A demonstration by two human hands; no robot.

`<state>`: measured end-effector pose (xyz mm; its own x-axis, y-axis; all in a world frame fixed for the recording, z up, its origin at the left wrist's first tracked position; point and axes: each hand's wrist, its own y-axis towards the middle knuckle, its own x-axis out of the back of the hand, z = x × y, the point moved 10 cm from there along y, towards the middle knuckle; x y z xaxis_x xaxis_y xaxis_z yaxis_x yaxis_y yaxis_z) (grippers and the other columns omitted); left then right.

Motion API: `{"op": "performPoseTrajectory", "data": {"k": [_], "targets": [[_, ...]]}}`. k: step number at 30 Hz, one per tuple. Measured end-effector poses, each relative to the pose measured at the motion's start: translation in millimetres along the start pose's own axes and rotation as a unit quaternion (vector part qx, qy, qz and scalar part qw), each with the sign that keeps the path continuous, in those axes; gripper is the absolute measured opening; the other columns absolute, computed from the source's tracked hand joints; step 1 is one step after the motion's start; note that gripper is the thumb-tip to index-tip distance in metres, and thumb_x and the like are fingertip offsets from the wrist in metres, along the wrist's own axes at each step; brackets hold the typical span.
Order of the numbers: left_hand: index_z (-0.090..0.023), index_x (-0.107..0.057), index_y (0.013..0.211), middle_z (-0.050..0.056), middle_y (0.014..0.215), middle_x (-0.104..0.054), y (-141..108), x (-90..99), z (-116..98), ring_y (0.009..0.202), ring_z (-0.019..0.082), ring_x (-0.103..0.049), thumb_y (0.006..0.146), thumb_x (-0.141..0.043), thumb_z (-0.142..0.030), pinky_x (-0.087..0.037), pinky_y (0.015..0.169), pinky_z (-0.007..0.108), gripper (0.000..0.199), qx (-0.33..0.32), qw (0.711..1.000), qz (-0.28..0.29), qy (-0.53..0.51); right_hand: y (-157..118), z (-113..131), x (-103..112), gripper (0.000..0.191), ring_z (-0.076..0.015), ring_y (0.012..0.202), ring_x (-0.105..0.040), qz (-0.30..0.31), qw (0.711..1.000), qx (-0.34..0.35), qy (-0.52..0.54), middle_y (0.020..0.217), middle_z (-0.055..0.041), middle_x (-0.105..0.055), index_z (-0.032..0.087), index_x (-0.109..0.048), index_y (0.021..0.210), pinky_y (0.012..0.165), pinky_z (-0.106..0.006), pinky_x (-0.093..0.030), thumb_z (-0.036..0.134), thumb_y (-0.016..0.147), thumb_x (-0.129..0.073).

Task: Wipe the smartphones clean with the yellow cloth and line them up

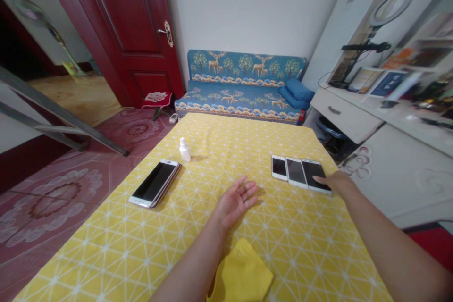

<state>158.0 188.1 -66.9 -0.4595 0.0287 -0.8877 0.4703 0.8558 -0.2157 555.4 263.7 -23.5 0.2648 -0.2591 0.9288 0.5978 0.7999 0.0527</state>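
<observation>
the left hand is open, fingers spread, gripping nothing. it sits over the middle of the table, nearest to a row of three phones and a little way from them. the right hand is also released, not clenched: its fingers lie flat on the dark screen of the rightmost phone, without grasping it. that phone sits edge to edge with a middle phone, and a smaller white-framed phone lies just beside that one. all three lie face up, side by side, toward the far right of the table.

the table is covered by a yellow cloth with a white triangle pattern. a larger phone lies face up on the left side, tilted at an angle to the row. a small white bottle stands upright beyond it. a plain yellow rag lies at the near edge, below the left forearm.

past the table is a blue sofa printed with deer and trees, with a blue cushion at its right end. to the left, a dark red door stands open over a patterned red floor, and a metal ladder leans across the left side. on the right, a white desk holds a ring light and clutter too blurred to tell.
</observation>
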Motion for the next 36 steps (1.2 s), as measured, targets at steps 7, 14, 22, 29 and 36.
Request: {"op": "performPoseTrajectory", "data": {"k": [7,14,22,29,36], "targets": [[-0.017,-0.053,0.115,0.013,0.114,-0.062,0.2,-2.2,-0.7,0.105,0.022,-0.063,0.088,-0.055,-0.025,-0.046,0.093,0.038,0.028,-0.005,1.000,0.011,0.006,-39.5,-26.3,19.0,0.031,-0.0332,0.070,-0.062,-0.067,0.983,-0.081,0.147,0.054,-0.0061,-0.055,0.019,-0.055,0.053,0.069,-0.048,-0.047,0.043,0.059,-0.074],[-0.015,-0.050,0.118,0.017,0.119,-0.060,-1.2,-6.7,1.3,0.109,0.025,-0.061,0.088,-0.055,-0.028,-0.044,0.096,0.041,0.033,0.003,1.000,0.023,0.014,-133.0,32.7,9.6,0.047,-0.0197,0.075,-0.062,-0.158,0.908,0.019,0.388,0.079,-0.0044,-0.063,0.017,-0.058,0.084,0.071,-0.033,-0.051,0.062,0.069,-0.059],[-0.013,-0.059,0.114,0.013,0.101,-0.069,-5.9,-15.7,1.5,0.095,0.026,-0.065,0.089,-0.048,-0.048,-0.048,0.088,0.042,0.044,0.027,0.999,0.034,-0.023,-228.0,167.6,-57.9,0.045,-0.0229,0.070,-0.066,0.138,0.892,0.158,0.400,0.076,-0.0063,-0.070,0.018,-0.063,0.082,0.062,-0.032,-0.052,0.061,0.079,-0.052],[-0.012,-0.055,0.123,0.015,0.105,-0.069,-5.3,-21.9,-4.9,0.098,0.031,-0.066,0.087,-0.050,-0.052,-0.044,0.092,0.050,0.054,0.014,0.996,0.063,-0.064,-140.0,141.4,-15.7,0.030,-0.0303,0.106,-0.059,0.023,0.983,0.118,0.142,0.119,-0.0130,-0.058,0.020,-0.065,0.096,0.093,-0.044,-0.042,0.043,0.079,-0.054],[-0.009,-0.055,0.123,0.015,0.103,-0.070,-2.5,-18.5,-1.6,0.093,0.029,-0.067,0.090,-0.045,-0.051,-0.046,0.090,0.046,0.055,0.017,0.997,0.055,-0.059,-53.5,87.4,-17.0,0.059,-0.0442,0.100,-0.061,0.056,0.997,-0.004,-0.054,0.106,-0.0244,-0.063,0.015,-0.065,0.095,0.079,-0.055,-0.048,0.055,0.054,-0.078]]}}
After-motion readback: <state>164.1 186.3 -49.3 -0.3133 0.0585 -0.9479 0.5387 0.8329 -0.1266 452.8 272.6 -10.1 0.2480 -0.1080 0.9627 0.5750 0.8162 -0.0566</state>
